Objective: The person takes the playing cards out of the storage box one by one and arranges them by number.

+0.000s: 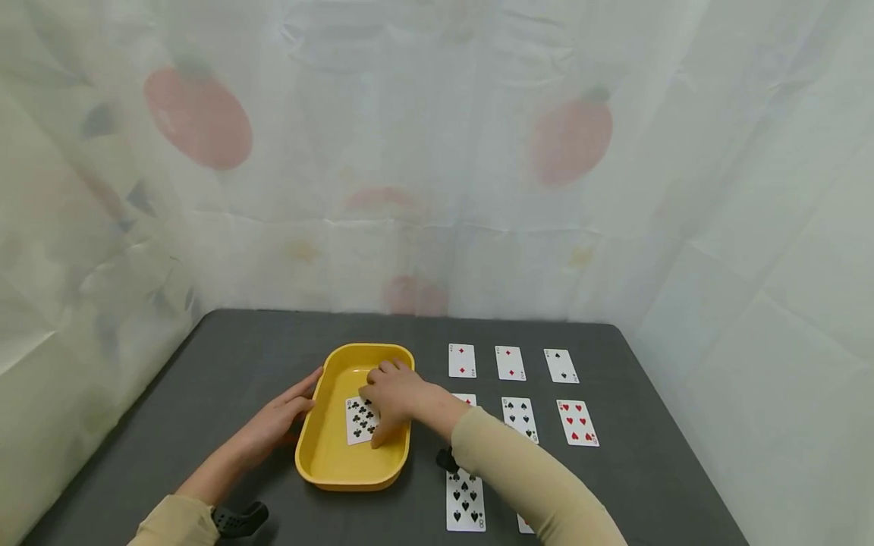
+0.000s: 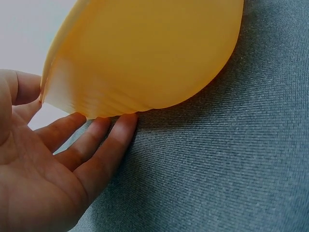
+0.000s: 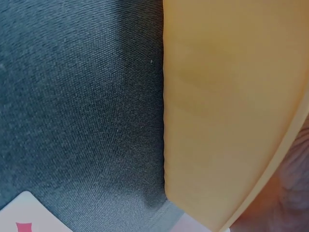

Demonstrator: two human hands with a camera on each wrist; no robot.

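Note:
A yellow oval tray (image 1: 355, 351) stands on the dark grey table (image 1: 225, 364). Inside it lies a clubs card (image 1: 358, 425), face up. My right hand (image 1: 394, 394) reaches into the tray with curled fingers, its thumb on the card's right edge, and grips the card there. My left hand (image 1: 280, 417) rests flat against the tray's left outer wall with straight fingers. The left wrist view shows those fingers (image 2: 104, 145) under the tray's curved wall (image 2: 145, 53). The right wrist view shows only the tray's outer wall (image 3: 227, 106) and the cloth.
Right of the tray, face-up cards lie in rows: two diamonds cards (image 1: 461, 360) (image 1: 510, 362), a spades card (image 1: 561, 365), another spades card (image 1: 520, 417), a hearts card (image 1: 577, 422) and a spades card (image 1: 465, 499) near the front. White curtain surrounds the table.

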